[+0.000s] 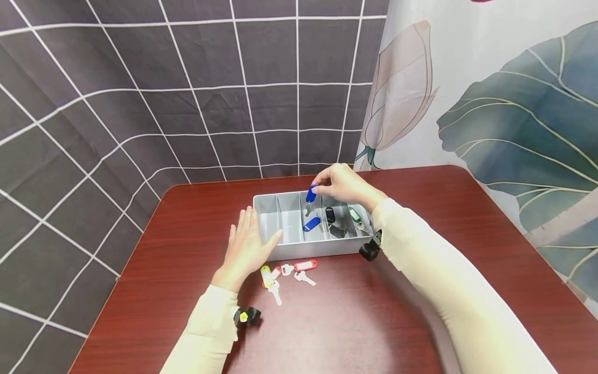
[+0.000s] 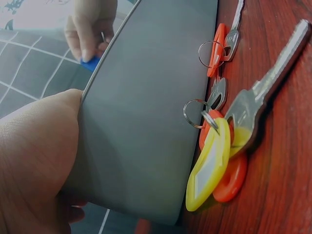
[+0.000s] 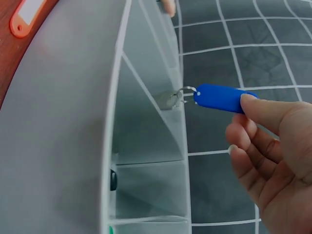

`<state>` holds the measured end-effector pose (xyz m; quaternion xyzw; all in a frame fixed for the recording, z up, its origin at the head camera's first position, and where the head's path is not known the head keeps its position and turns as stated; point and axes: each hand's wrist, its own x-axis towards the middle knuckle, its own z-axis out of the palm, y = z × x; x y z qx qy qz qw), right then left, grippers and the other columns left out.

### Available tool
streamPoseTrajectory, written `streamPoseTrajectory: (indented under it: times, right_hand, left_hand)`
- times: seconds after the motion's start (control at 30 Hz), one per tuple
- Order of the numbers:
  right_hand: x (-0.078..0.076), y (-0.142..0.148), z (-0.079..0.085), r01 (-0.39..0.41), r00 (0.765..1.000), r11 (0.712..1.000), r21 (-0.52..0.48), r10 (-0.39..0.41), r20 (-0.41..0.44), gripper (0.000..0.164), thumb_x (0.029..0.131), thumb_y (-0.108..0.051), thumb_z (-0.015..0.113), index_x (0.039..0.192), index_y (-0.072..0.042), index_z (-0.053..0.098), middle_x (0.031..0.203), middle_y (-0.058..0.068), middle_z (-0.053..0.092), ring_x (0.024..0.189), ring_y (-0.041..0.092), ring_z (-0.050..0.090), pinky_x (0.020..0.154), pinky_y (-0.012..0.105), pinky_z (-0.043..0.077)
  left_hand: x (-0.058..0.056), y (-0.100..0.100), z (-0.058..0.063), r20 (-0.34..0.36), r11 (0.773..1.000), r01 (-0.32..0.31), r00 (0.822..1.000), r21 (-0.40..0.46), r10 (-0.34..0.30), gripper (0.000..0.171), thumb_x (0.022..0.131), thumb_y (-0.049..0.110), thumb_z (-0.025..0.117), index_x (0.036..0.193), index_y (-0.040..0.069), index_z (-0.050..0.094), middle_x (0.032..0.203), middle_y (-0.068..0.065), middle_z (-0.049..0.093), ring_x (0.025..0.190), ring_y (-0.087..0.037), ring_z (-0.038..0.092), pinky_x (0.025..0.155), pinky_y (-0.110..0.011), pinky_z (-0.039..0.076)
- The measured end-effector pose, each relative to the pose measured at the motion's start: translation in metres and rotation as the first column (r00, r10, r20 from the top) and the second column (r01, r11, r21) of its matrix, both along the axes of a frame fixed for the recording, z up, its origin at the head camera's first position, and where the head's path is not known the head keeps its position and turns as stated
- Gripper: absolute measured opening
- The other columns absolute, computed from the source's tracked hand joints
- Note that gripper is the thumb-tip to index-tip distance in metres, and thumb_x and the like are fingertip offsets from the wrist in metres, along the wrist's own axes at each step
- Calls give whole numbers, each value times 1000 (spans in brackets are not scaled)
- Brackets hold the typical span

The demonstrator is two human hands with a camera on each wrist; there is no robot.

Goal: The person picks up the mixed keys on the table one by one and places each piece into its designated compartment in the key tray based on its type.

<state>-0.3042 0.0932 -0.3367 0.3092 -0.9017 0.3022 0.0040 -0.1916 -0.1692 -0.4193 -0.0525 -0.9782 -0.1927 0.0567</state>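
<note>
My right hand (image 1: 344, 183) pinches a blue key tag (image 1: 311, 194) between thumb and fingertips. From its ring a key (image 1: 308, 209) hangs down over the middle compartment of a grey divided tray (image 1: 299, 251). Below it, another blue key tag (image 1: 311, 224) lies in that same compartment. My left hand (image 1: 244, 248) rests against the tray's left end, fingers extended along the outside and thumb reaching over the front rim. In the right wrist view, the blue tag (image 3: 219, 97) sits just beyond the tray's far rim, its key overlapping that rim.
Black key tags (image 1: 330, 214) and a green key tag (image 1: 354, 214) lie in the compartments to the right. On the table (image 1: 327, 322) before the tray are a yellow key tag (image 1: 267, 277) and red key tags (image 1: 306, 265) with keys. A checked curtain (image 1: 261, 57) hangs behind.
</note>
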Motion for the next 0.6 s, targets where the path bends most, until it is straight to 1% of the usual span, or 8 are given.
streamPoseTrajectory:
  times: [0.13,0.33,0.6]
  right_hand:
    - [-3,-4,-7,28,1000,999,36,-28,2,8,87,-19,73,91,-14,77,78,-6,70,68,13,57,62,28,49]
    - [-4,-12,-10,52,998,997,59,-53,24,7,86,-17,73,88,-12,77,75,-4,70,68,14,58,63,28,50]
    - [-5,-17,-16,95,994,990,105,-99,42,5,82,-16,76,82,-11,76,71,-4,69,68,14,59,66,29,51]
  left_hand:
    - [0,1,0,-10,1000,1,1000,-4,-1,98,89,68,43,151,-4,18,157,-21,18,145,-34,12,112,-59,16]
    - [-1,2,1,-13,1000,1,1000,-5,-1,98,89,68,44,151,-4,18,157,-21,18,145,-35,12,112,-60,16]
    - [0,2,0,11,1000,0,1000,5,0,100,88,69,43,151,-3,15,158,-20,15,146,-33,7,112,-59,14]
